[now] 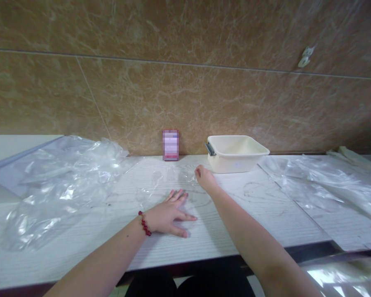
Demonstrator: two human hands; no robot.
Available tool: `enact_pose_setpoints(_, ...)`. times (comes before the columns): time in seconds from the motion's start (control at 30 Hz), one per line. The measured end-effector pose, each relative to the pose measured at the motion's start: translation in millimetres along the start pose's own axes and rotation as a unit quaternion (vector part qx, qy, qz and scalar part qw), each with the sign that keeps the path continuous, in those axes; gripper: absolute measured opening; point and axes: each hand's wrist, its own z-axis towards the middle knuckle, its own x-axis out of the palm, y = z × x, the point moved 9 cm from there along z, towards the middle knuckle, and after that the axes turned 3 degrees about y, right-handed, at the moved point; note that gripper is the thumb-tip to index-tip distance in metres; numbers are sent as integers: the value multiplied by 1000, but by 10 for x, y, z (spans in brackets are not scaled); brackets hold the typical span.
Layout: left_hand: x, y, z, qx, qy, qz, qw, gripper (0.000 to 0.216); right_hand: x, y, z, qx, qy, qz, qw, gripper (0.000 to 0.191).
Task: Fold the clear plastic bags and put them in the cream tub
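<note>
Spread and empty, the left hand is bracing just beside the clear plastic film on the tabletop, while the right hand, fingertips closed, is pinching its end, ideally keeping it smooth.

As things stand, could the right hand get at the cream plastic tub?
Probably yes: the right hand is close to the near left corner of the cream plastic tub, with nothing visible blocking it. Its fingers seem to pinch thin clear plastic, which they might need to release.
</note>
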Motion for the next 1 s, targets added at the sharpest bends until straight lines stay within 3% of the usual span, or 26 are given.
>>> enact_pose_setpoints(0.1,-10,36,13,-3,-7,3,1000,61,13,27,-26,-19,10,61,998,21)
enact_pose_setpoints(0.23,-54,229,50,-49,-40,15,998,61,70,-3,-58,-16,30,116,993,46)
enact_pose_setpoints(0.33,-58,357,73,-70,-66,32,995,56,113,16,-89,-26,53,132,990,54)
enact_pose_setpoints(0.5,-194,403,99,-61,-124,39,990,42,84,100,-134,-51,55,146,986,46)
enact_pose_setpoints(0.6,-459,550,79,-119,-189,-17,975,36,52,168,-154,-74,52,151,984,40)
enact_pose_setpoints(0.67,-576,751,43,-198,-222,-108,949,38,35,203,-164,-86,49,145,984,36)
enact_pose_setpoints(0.77,-484,998,32,-277,-240,-310,877,42,35,235,-174,-99,49,128,986,29)
enact_pose_setpoints(0.87,-345,1065,78,-271,-297,-436,805,38,49,285,-187,-119,53,113,985,23)
enact_pose_setpoints(1.0,-190,1041,190,-241,-329,-495,767,32,35,355,-213,-135,52,101,984,20)
